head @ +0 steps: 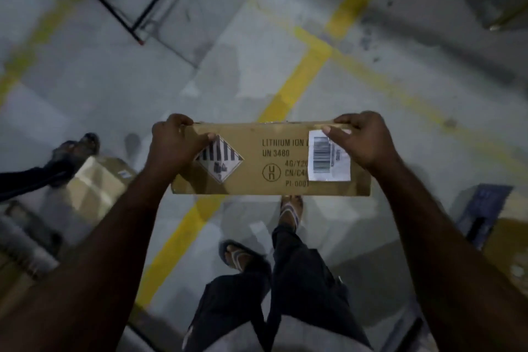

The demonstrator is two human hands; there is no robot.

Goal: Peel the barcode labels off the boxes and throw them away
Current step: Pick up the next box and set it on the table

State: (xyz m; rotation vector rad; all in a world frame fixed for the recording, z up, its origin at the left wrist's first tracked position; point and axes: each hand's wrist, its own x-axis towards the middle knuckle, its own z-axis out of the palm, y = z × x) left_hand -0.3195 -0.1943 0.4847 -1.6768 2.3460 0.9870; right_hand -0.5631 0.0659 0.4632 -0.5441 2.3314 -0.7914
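You hold the box up above the floor. Your left hand grips its top left corner, and your right hand grips the top right corner, thumb on the upper edge of the barcode label, which lies flat. Peeling looks about to begin: work a nail under a label corner.

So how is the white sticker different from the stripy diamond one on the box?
The barcode label is a white rectangle; the diamond label stands on a corner. The barcode label has thin lines, the diamond label thick black stripes on its upper half. The barcode label is touched by the thumb of the right hand, the diamond label by that of the left hand. Both are stuck on the same face of the box.
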